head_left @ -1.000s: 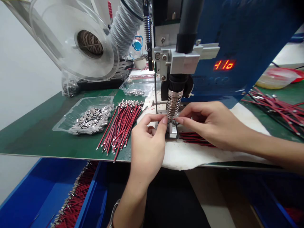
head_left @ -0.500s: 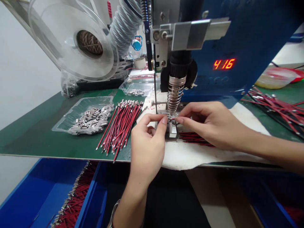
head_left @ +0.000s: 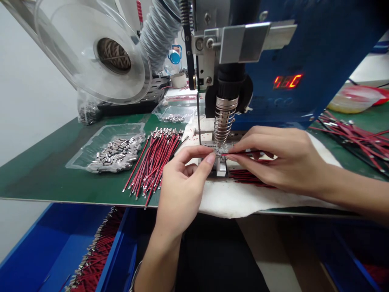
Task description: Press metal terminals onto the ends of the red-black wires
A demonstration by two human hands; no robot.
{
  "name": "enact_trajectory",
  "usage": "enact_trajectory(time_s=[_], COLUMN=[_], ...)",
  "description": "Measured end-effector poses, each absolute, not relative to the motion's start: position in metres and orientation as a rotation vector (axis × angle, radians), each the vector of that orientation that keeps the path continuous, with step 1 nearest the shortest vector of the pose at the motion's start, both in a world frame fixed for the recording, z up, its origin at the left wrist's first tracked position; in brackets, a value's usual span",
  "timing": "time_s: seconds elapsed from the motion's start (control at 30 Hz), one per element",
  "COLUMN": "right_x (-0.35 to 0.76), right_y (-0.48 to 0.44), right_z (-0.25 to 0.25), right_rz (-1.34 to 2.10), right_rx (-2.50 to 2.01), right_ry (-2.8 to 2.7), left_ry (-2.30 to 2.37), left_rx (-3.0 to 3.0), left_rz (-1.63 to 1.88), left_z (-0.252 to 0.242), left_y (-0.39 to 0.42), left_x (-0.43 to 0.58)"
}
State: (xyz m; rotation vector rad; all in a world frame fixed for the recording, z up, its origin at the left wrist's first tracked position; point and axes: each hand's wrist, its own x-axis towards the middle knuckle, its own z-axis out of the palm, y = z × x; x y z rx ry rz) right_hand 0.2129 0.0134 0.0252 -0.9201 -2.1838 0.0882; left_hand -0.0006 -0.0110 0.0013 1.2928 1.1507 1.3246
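Note:
My left hand point(head_left: 182, 182) pinches a small metal terminal point(head_left: 216, 151) at the fixture point(head_left: 221, 165) under the raised press head point(head_left: 224, 117). My right hand point(head_left: 279, 156) is closed on a thin red wire point(head_left: 243, 153) whose tip meets that terminal. Both sets of fingertips nearly touch just below the coiled spring tip. A bundle of red wires point(head_left: 156, 160) with metal ends lies left of my left hand. More red wires point(head_left: 247, 176) lie under my right hand on the white cloth point(head_left: 231, 198).
A clear bag of loose metal terminals point(head_left: 117, 150) lies on the green table point(head_left: 45, 170). A clear reel point(head_left: 94, 48) stands at back left. The blue machine body point(head_left: 304, 48) shows a red display point(head_left: 287, 81). Wires point(head_left: 355, 138) pile at right. A blue bin point(head_left: 69, 251) below holds finished wires.
The press head has risen off the fixture. My right hand lifted and drew the wire slightly right, my left hand tilted, and the display digits changed.

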Motion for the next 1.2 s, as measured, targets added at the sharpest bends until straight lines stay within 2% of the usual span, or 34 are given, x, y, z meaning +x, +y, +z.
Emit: enact_trajectory(time_s=[0.43, 0.87, 1.2], right_x=[0.215, 0.2094, 0.2122], right_y=[0.0153, 0.0176, 0.0198], right_z=[0.0251, 0.0248, 0.0227], right_rz=[0.078, 0.234, 0.154], right_rx=[-0.854, -0.905, -0.874], right_ry=[-2.226, -2.234, -2.21], left_ry=[1.13, 1.141, 1.214], left_rx=[1.303, 1.325, 1.3], left_rz=[1.324, 1.347, 1.319], left_z=[-0.0001, 0.001, 0.0009], left_y=[-0.0119, -0.0114, -0.011], left_x=[-0.0007, 0.0021, 0.0038])
